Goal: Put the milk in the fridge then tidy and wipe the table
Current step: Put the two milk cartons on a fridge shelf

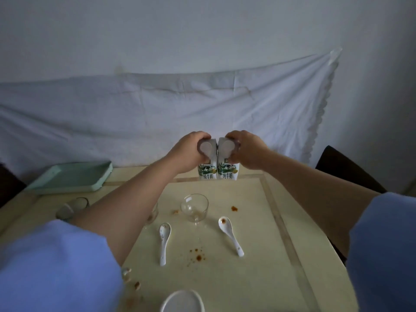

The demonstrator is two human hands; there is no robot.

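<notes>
Two white milk cartons with green cow prints stand side by side at the far edge of the cream table (247,278), touching each other. My left hand (185,152) grips the top of the left milk carton (207,171). My right hand (246,149) grips the top of the right milk carton (227,171). Both round white caps face me. Whether the cartons rest on the table or are just lifted is unclear.
A clear glass (195,207) stands mid-table, with two white spoons (164,242) (230,234) in front. Brown spills (197,255) dot the top. A mint tray (72,179) lies far left, tipped glasses (72,207) near it, a white bowl (182,301) at the front edge, a dark chair (342,170) right.
</notes>
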